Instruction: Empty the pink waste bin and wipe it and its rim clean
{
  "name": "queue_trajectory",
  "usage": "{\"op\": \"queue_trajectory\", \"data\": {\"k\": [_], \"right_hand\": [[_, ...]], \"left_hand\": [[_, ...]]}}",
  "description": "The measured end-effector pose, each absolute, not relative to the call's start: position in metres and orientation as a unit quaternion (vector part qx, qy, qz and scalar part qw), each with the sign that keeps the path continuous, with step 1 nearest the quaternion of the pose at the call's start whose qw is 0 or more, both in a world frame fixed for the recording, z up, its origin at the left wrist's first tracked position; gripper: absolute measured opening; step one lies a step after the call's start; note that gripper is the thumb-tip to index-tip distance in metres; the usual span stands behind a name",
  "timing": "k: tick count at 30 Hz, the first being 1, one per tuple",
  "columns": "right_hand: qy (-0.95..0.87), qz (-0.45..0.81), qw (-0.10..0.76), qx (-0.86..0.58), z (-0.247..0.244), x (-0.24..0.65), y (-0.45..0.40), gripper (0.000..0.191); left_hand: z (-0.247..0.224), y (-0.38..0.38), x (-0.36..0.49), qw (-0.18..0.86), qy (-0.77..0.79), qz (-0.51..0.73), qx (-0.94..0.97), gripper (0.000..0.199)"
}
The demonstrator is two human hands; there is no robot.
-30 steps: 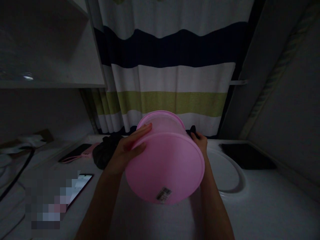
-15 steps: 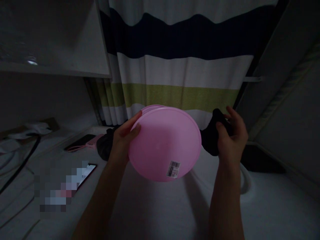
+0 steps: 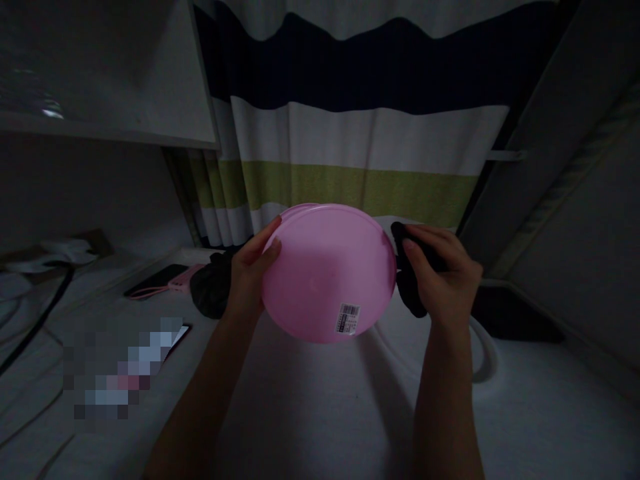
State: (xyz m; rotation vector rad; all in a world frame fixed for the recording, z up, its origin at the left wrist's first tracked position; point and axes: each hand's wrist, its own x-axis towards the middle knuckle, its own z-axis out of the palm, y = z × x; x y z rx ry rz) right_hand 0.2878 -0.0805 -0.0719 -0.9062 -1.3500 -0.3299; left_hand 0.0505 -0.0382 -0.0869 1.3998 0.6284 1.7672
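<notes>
Pink bucket (image 3: 323,267) base-on, axis toward curtain (image 3: 335,140), in left hand's (image 3: 249,267) grip; black bundle (image 3: 411,293) in right hand (image 3: 447,273).

The container (image 3: 320,267) is pink, the bundle (image 3: 411,295) at 3 o'clock black, the curtain (image 3: 350,137) at 12 o'clock striped white, navy, yellow-green.

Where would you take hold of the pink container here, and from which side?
Probably the left edge of the pink container, approached from the left: its broad, flat face, turned toward the viewer, offers little to pinch, while the edge can be wrapped from behind. The left grip holds there; the right grip, with the black cloth, takes up the opposite side.
</notes>
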Motion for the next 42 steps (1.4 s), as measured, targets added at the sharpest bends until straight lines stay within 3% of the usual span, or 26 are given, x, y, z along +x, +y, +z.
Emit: {"op": "queue_trajectory", "data": {"k": [29,42], "right_hand": [[-0.705,-0.231,0.534,-0.405,-0.090,0.290,-0.047,0.033],[-0.732,-0.342,0.428,-0.405,-0.086,0.293,-0.028,0.035]], "left_hand": [[-0.111,0.007,0.050,0.399,0.222,0.710,0.536,0.042],[-0.107,0.033,0.044,0.418,0.221,0.696,0.540,0.051]]}}
